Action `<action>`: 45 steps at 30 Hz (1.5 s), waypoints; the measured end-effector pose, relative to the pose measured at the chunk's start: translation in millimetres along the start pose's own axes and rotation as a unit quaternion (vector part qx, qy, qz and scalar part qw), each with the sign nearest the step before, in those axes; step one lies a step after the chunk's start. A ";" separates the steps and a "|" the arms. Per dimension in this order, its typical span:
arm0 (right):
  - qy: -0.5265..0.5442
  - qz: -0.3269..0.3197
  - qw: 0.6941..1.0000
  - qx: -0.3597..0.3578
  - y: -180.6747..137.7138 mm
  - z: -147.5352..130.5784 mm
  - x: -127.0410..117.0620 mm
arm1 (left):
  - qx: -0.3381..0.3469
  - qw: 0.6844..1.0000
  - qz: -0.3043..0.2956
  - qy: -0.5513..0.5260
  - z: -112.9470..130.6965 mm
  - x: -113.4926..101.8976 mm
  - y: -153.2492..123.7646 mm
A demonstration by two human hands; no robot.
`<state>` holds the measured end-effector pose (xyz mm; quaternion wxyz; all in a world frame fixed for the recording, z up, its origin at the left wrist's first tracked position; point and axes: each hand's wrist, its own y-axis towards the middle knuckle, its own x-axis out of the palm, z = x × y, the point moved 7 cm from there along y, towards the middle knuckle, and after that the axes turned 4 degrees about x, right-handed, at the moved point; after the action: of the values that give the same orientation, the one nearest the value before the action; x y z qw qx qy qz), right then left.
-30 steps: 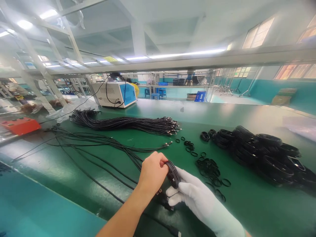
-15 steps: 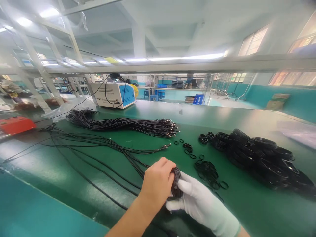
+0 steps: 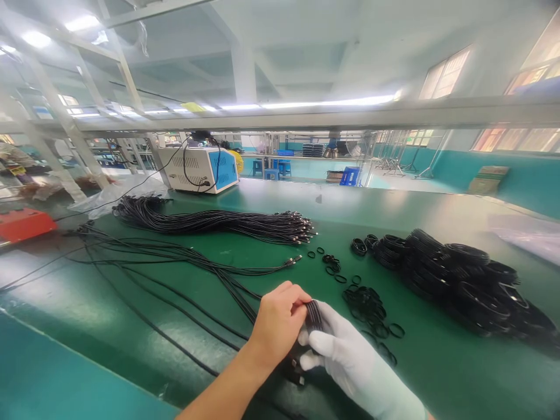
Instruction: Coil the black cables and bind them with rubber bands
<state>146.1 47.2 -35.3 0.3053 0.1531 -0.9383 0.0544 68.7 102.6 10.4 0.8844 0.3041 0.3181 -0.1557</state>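
Bare left hand point(image 3: 280, 324) and gloved right hand point(image 3: 350, 361) pinch one cable coil point(image 3: 313, 315) between them, just above the near part of the table point(image 3: 437, 361).
The coil looks fully wound but is not yet banded. It stands on edge, its long axis running away from the person and tilted up, with the plug ends hanging below. A pile of finished coils point(image 3: 459, 277) lies to the right, with loose bands point(image 3: 365, 300) beside it. A straight bundle point(image 3: 227, 221) and stray cables point(image 3: 175, 256) remain unwound.

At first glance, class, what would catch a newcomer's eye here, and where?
Front and centre, a bare left hand and a white-gloved right hand grip a cable coil. A heap of black coils lies to the right, and a cable bundle stretches across the green table behind.
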 end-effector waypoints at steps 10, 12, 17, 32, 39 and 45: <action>0.126 -0.012 0.991 0.036 5.6 7.8 -6.4 | 0.045 0.991 -0.039 0.118 9.5 -4.9 12.0; 0.154 0.010 0.986 0.059 8.2 12.1 -10.0 | 0.022 0.990 -0.041 0.131 7.5 -5.4 13.7; 0.149 0.034 0.987 0.057 11.6 13.2 -15.3 | -0.038 0.995 -0.072 0.066 -2.6 -6.6 14.4; 0.187 0.084 0.975 0.082 12.4 15.6 -25.5 | -0.157 0.944 -0.119 -0.264 -23.3 -0.8 -0.1; -0.143 0.174 0.974 0.017 6.0 -3.3 -28.9 | -0.200 0.919 -0.111 -0.321 -32.9 10.4 -3.8; -0.157 0.160 0.974 0.015 7.8 -1.9 -32.4 | -0.198 0.938 -0.014 -0.284 -44.4 -8.0 -0.8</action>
<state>169.5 63.2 -52.9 0.1387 0.0118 -0.9860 0.0917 41.5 131.0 -11.9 0.9780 0.0615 0.0819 -0.1817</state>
